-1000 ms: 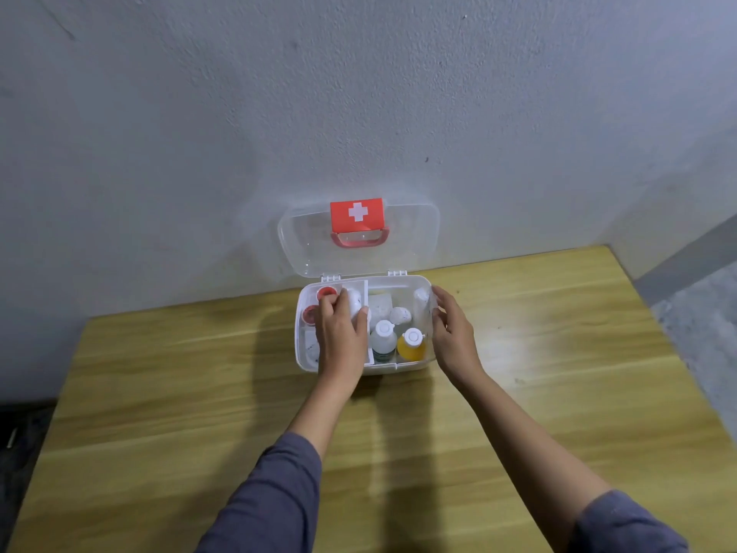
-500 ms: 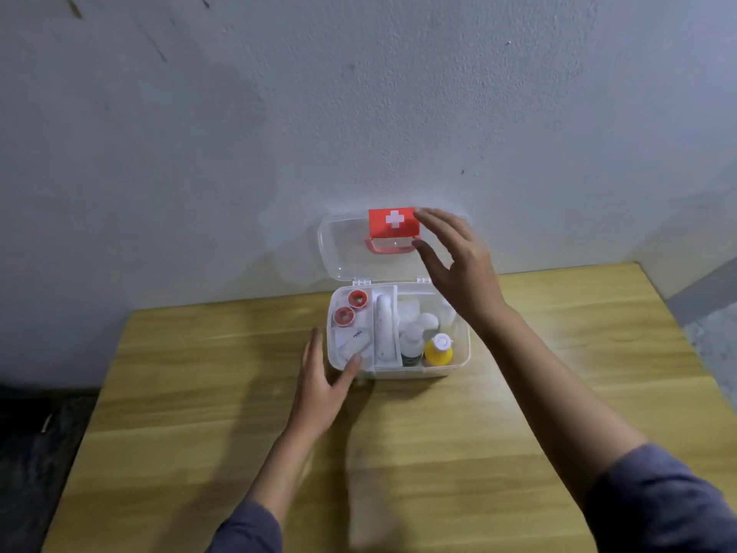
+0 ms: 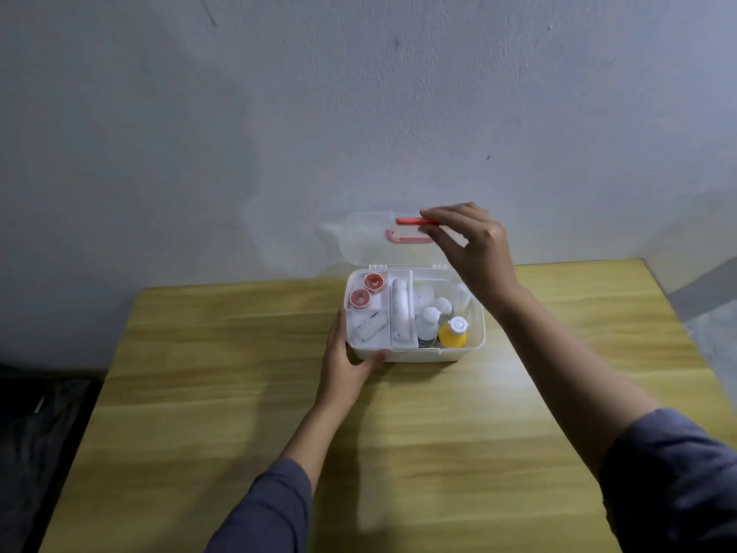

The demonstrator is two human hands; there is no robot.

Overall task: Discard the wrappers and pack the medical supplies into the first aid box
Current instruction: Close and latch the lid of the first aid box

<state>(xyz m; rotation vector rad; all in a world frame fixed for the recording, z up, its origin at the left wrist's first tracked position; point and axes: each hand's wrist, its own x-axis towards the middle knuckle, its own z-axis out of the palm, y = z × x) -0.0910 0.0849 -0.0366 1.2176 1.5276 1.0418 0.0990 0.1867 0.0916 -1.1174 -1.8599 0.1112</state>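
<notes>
A clear plastic first aid box (image 3: 458,353) stands near the table's far edge, against the wall. Its transparent lid (image 3: 363,241) with a red handle (image 3: 406,238) is tilted forward, partly lowered. My right hand (image 3: 470,245) pinches the lid's top edge by the red label. My left hand (image 3: 343,353) cups the box's front left corner. Inside lie two red tape rolls (image 3: 367,289), white bandage rolls (image 3: 401,317), a white-capped bottle (image 3: 428,325) and a yellow bottle (image 3: 454,333).
The box sits on a wooden table (image 3: 239,393) pushed against a pale wall (image 3: 359,113). Dark floor shows at the left (image 3: 40,413), and grey floor past the table's right edge (image 3: 714,325).
My right hand has risen from the box's side to the lid and is swinging it forward and down. My left hand left the box's inside and now grips its front left corner.
</notes>
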